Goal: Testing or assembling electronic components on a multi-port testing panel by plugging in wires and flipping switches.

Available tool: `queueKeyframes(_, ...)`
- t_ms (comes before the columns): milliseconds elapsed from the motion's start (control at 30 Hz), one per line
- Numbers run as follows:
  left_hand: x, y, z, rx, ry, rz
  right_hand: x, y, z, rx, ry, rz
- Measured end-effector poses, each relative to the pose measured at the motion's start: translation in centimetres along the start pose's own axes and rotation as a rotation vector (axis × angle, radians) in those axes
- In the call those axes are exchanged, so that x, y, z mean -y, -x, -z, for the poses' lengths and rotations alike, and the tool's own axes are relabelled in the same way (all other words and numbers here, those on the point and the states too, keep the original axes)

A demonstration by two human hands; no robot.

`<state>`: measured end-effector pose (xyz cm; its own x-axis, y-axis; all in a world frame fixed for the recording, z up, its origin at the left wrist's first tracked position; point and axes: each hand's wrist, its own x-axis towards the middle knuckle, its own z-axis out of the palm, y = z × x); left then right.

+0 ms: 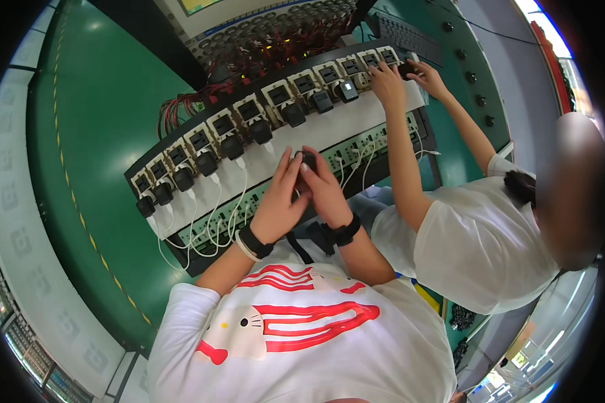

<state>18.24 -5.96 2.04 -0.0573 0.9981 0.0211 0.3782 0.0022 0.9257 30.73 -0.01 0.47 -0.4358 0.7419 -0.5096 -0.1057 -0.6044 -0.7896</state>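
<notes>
My left hand and my right hand meet in front of the socket rack, closed around a small black power adapter. Its upper end shows between the fingertips; my fingers hide the rest. Beyond them runs a slanting row of sockets. Several black adapters are plugged into it, and one has a lit white patch. White cables lead from adapters on the left down to a green strip of ports along the rack's near side.
At my right a co-worker's hands reach to the row's far right end, by another black adapter. Red wires bunch behind the rack. A dark keyboard lies at the back right. Green floor spreads to the left.
</notes>
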Motion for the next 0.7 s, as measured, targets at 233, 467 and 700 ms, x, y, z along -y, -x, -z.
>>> queueKeyframes(233, -0.2, -2.1, 1.2, 0.012, 0.091, 0.104, 6.4, -9.9, 9.0, -0.563, 0.451, 0.625)
queueKeyframes(467, 2.0, -0.9, 3.5, -0.015, 0.03, 0.208, 7.4, -15.5, 12.1, -0.828, 1.017, 0.621)
queueKeyframes(700, 2.2, 0.0, 5.2, -0.067, 0.1, 0.271, 6.5, -16.1, 11.8, -0.952, 1.068, 0.654)
